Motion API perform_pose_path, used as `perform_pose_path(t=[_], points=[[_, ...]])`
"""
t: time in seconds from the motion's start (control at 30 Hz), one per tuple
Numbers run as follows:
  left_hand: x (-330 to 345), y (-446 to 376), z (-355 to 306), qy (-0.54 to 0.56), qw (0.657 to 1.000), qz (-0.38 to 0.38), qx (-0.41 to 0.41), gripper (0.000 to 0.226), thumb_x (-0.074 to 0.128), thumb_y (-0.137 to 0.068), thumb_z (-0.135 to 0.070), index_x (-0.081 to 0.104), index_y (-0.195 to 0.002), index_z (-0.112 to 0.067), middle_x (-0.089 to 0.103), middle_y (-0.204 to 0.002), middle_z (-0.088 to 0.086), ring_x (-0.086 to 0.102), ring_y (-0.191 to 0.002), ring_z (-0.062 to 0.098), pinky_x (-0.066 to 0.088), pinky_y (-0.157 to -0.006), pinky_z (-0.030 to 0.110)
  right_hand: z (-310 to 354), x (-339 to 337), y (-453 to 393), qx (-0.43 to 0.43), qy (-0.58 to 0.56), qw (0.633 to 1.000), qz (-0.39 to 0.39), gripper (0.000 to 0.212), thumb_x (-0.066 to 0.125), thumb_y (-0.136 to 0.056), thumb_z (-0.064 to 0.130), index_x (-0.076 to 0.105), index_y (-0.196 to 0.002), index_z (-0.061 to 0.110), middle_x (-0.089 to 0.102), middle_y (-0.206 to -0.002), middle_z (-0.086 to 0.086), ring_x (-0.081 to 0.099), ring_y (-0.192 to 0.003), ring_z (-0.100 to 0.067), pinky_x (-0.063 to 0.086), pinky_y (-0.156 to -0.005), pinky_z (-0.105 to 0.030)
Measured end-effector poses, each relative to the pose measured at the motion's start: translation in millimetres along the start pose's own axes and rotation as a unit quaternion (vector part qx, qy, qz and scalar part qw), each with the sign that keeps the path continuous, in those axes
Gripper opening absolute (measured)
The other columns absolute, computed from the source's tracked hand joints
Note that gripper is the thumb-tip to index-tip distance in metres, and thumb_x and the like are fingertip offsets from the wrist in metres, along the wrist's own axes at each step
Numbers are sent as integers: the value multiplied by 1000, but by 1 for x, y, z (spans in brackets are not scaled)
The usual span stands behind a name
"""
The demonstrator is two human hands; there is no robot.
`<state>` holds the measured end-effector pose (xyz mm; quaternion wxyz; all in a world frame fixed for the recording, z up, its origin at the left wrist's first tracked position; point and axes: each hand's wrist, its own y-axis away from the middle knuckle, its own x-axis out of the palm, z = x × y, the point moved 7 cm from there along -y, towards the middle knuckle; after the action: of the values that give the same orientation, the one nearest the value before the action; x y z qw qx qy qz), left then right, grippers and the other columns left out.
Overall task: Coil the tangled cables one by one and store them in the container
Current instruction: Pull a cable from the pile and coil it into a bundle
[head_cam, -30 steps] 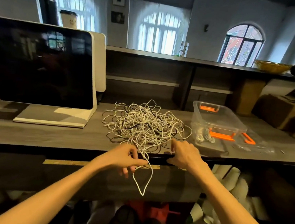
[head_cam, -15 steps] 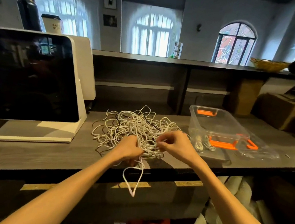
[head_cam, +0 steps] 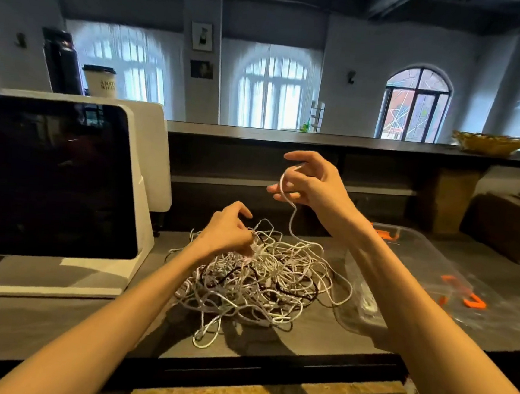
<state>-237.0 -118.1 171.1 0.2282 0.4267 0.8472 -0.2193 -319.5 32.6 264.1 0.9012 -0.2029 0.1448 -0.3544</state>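
A tangled heap of white and dark cables (head_cam: 264, 279) lies on the grey counter (head_cam: 53, 320) in front of me. My right hand (head_cam: 312, 182) is raised above the heap and pinches the end of one white cable (head_cam: 291, 218), which trails down into the tangle. My left hand (head_cam: 226, 230) rests on the heap's left top, its fingers curled into the strands. A clear plastic container (head_cam: 409, 266) with orange handles stands just right of the heap, partly hidden by my right forearm. A coiled white cable (head_cam: 369, 302) lies inside it.
A white point-of-sale screen (head_cam: 49, 178) stands on the counter at the left. The container's clear lid (head_cam: 491, 308) with an orange clip lies to the right. A higher shelf runs behind, bearing a cup (head_cam: 100, 80) and a woven basket (head_cam: 486, 142). Brown boxes (head_cam: 514, 225) sit far right.
My right hand has lifted from the heap, drawing one white cable end upward. My left hand moved up onto the heap. The camera has tilted and come closer.
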Motion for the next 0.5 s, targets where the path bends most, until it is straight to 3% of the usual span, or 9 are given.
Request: perform_pose_path(t=[0.07,0.17,0.27,0.37,0.5], points=[[-3,6,-21,68,997,29,40,37,57,-86,9,61,-116,-12,75,-93,13,76,-80,21,63,-69,36,12,3,-10,-3,37,999,-1,33,57,-101,2,55,-134,7,65,-108,-19,76,-83,-24,62,-77,-30],[-9,18,-57,148,980,97,96,37,58,-91,8,63,-122,-13,70,-115,13,72,-103,24,62,-78,34,29,10,-20,-18,103,994,1,35,62,-100,11,56,-134,14,67,-106,-10,70,-88,-20,60,-86,-33],[-16,32,-85,226,957,143,116,31,61,-96,-3,63,-126,-9,72,-118,13,71,-108,26,60,-88,39,46,20,-16,-33,125,990,51,41,67,-98,17,54,-137,18,72,-103,-5,71,-93,-16,59,-83,-26],[-32,40,-96,236,957,127,108,25,60,-94,0,66,-118,-6,75,-111,15,73,-102,29,61,-85,40,59,26,-6,-57,156,981,95,34,69,-97,20,61,-130,16,74,-105,-5,73,-97,-17,61,-85,-28],[-62,45,-97,249,961,49,108,42,66,-86,10,60,-122,-10,72,-114,16,74,-96,30,63,-77,36,63,32,5,-29,167,974,151,25,56,-104,13,60,-128,7,69,-114,-13,71,-100,-23,59,-89,-31]])
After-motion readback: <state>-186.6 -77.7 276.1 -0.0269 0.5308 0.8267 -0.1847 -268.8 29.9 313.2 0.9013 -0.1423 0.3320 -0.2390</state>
